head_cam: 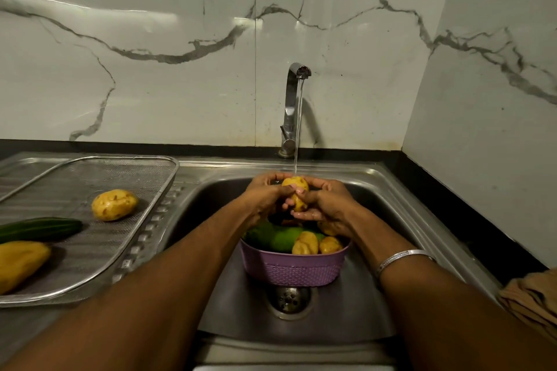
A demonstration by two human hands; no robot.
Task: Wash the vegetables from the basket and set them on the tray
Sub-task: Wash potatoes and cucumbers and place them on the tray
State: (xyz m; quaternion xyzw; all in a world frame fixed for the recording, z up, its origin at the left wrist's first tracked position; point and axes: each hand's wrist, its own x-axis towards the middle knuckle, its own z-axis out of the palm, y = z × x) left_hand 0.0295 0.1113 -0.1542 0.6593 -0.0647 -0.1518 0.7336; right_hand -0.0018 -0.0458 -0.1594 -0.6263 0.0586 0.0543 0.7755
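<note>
A yellow potato (296, 187) is held under the running water, above the sink. My left hand (265, 193) grips it from the left and my right hand (324, 202) grips it from the right. Below my hands a purple basket (294, 268) stands in the sink and holds green vegetables (280, 236) and several potatoes (306, 242). On the left a steel mesh tray (144, 220) carries a washed potato (114, 204), a dark green cucumber (42, 228) and another yellow vegetable (21, 263).
The tap (294, 105) at the back of the steel sink (388, 211) runs a thin stream. The drain (290, 298) lies just in front of the basket. A marble wall closes the back and right. A brown cloth (533, 298) shows at the right edge.
</note>
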